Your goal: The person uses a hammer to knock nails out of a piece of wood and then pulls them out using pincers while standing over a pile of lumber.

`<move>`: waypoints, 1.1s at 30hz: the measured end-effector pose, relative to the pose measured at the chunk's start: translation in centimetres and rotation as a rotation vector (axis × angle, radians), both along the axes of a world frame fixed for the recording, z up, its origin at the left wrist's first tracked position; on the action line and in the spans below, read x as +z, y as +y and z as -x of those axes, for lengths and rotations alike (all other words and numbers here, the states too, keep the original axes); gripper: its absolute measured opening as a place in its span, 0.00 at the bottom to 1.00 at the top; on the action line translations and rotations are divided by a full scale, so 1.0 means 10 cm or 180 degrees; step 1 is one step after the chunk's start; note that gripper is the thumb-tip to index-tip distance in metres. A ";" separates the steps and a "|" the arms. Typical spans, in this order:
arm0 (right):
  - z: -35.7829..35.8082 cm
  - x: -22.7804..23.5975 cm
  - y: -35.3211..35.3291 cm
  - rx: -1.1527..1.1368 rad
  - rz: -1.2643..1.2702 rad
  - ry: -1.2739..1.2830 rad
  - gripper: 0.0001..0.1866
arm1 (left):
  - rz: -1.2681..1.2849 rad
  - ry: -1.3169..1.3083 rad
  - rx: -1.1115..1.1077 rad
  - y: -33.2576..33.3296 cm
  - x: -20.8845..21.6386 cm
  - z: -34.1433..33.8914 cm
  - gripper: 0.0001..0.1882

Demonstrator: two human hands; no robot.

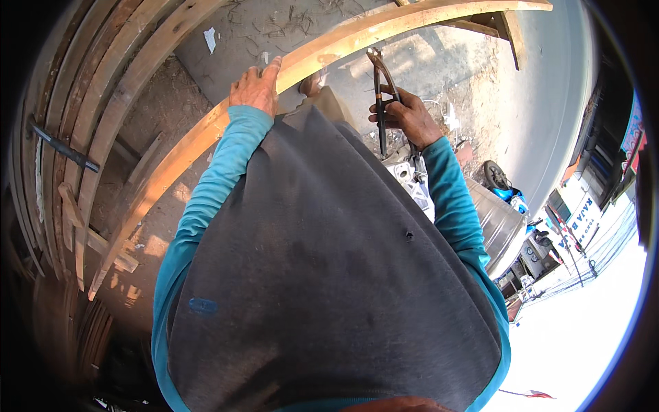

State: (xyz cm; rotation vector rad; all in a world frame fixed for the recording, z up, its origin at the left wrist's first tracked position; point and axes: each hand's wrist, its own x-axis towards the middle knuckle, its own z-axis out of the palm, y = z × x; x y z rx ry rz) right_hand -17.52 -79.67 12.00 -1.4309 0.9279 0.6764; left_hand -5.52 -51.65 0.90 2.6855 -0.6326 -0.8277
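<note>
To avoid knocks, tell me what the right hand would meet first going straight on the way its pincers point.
Pincers leading, the right hand would probably meet the curved wooden beam first, though the depth between them is unclear.

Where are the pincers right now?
In the head view, the pincers are upper right of centre, held in the right hand just below the long wooden beam.

open gap between hands (pixel 255 90), long beam (pixel 343 41) crossing ahead, planks (pixel 125 89) at left
</note>
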 end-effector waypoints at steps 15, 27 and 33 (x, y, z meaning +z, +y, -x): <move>-0.42 0.08 -0.43 0.0254 -0.0946 0.0626 0.26 | -0.0038 -0.0667 0.0055 0.02 -0.16 0.25 0.45; -0.11 -0.17 -0.35 0.1726 0.0594 0.0217 0.19 | -0.0032 -0.0702 0.0039 0.00 -0.18 0.25 0.42; 0.20 -0.87 -0.11 0.1703 0.1422 -0.1070 0.16 | 0.0027 -0.0379 0.0146 -0.01 -0.13 0.17 0.39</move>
